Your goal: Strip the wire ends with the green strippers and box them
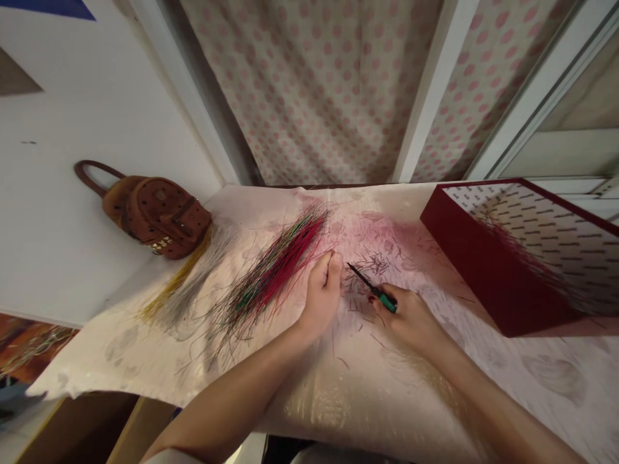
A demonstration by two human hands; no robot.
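Observation:
My left hand (325, 287) is closed, thumb pressed against the curled fingers; whatever it may pinch is too fine to see. My right hand (416, 322) is wrapped around a slim dark-tipped tool (385, 301) with a green handle, its tip pointing toward my left fist but apart from it. Whether it is a cutter or a screwdriver cannot be made out. Short dark snippets (372, 264) lie scattered under and around the tip. Just left of my left hand lies a loose bundle of thin strands (285, 258), red, green and dark.
Farther left are yellow strands (181, 280) and grey strands (203, 274) beside a brown backpack (162, 212) leaning on the white wall. On the right stands a dark red open box (474, 270) with more strands inside. A pale sheet (309, 393) covers the table; a dotted curtain (329, 90) hangs behind.

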